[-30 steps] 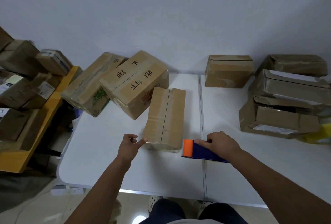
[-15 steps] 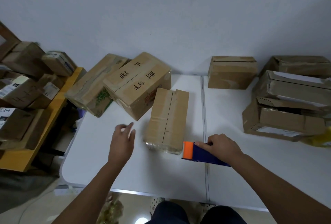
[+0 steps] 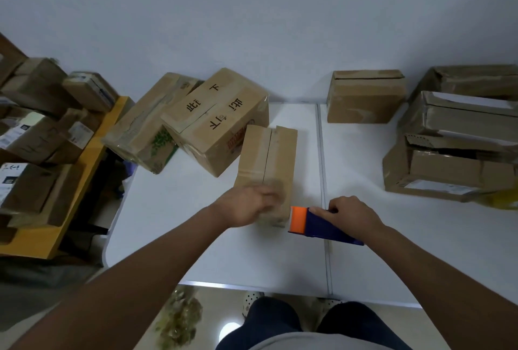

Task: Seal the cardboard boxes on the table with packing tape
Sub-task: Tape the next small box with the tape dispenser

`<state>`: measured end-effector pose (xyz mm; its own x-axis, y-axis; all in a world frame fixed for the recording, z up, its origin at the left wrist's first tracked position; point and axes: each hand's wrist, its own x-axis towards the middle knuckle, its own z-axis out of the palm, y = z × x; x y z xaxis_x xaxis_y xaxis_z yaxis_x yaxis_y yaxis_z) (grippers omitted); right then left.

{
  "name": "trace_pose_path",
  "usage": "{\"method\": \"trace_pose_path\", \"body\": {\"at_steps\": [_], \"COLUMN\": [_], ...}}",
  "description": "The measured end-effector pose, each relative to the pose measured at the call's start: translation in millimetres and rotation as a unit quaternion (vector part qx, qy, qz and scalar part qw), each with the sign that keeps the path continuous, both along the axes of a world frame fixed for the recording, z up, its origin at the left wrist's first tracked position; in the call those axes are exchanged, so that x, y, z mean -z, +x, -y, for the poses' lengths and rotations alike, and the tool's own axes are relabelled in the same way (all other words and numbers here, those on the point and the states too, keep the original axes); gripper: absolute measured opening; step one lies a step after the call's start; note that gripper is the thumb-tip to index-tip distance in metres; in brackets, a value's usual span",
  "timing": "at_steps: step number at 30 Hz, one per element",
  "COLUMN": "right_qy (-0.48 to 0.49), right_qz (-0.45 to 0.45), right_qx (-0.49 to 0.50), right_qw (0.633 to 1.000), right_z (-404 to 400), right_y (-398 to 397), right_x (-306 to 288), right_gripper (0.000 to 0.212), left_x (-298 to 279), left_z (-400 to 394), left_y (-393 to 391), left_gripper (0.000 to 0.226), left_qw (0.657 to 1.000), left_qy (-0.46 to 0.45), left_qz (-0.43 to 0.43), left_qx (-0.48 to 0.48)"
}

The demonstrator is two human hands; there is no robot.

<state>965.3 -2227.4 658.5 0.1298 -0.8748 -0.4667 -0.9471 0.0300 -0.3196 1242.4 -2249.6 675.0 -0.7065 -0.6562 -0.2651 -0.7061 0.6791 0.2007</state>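
A long, narrow cardboard box (image 3: 267,159) lies in the middle of the white table (image 3: 173,226), its top seam running away from me. My left hand (image 3: 248,206) is blurred with motion over the box's near end, so how its fingers lie is unclear. My right hand (image 3: 351,216) grips a blue tape dispenser with an orange front (image 3: 314,223), which rests on the table just right of the box's near corner.
Two larger boxes (image 3: 215,122) (image 3: 148,125) lean together at the back left. One closed box (image 3: 364,97) stands at the back. A pile of torn boxes (image 3: 459,148) fills the right side. More boxes (image 3: 42,114) are stacked on a yellow bench at the left.
My left hand left the box's near-left corner, swung out to the left, then came back onto the box's near end. The right hand and dispenser stayed put.
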Motion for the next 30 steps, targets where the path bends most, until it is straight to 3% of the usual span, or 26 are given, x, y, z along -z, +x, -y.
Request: {"method": "trace_pose_path", "body": {"at_steps": [2, 6, 11, 14, 18, 27, 30], "right_qy": [0.0, 0.014, 0.011, 0.008, -0.005, 0.023, 0.064], "right_qz": [0.0, 0.0, 0.024, 0.035, 0.045, 0.0, 0.003], "right_qx": [-0.001, 0.0, 0.005, -0.007, -0.002, -0.002, -0.031], "right_qw": [1.0, 1.0, 1.0, 0.999, 0.999, 1.0, 0.997], "right_z": [-0.2, -0.9, -6.6, -9.6, -9.3, -7.1, -3.8], "right_y": [-0.3, -2.3, -11.8, -17.9, -29.3, -50.5, -48.1], "right_x": [-1.0, 1.0, 5.2, 5.7, 7.9, 1.6, -7.0], "right_gripper": [0.064, 0.064, 0.063, 0.056, 0.062, 0.067, 0.049], "left_x": [10.7, 37.1, 50.2, 53.4, 54.0, 53.6, 53.7], "left_z": [7.0, -3.7, -3.9, -4.0, -3.3, -3.2, -2.8], "left_y": [-19.4, -34.0, -31.9, -32.3, -31.7, -32.7, -32.7], "left_gripper": [0.046, 0.056, 0.051, 0.051, 0.051, 0.051, 0.051], "left_qw": [1.0, 0.995, 0.992, 0.992, 0.992, 0.992, 0.991], "left_qy": [-0.009, -0.013, -0.069, -0.07, -0.073, -0.069, -0.077], "left_qz": [-0.002, 0.027, 0.047, 0.044, 0.044, 0.045, 0.044], "left_qx": [0.003, -0.091, -0.097, -0.094, -0.096, -0.1, -0.1]}}
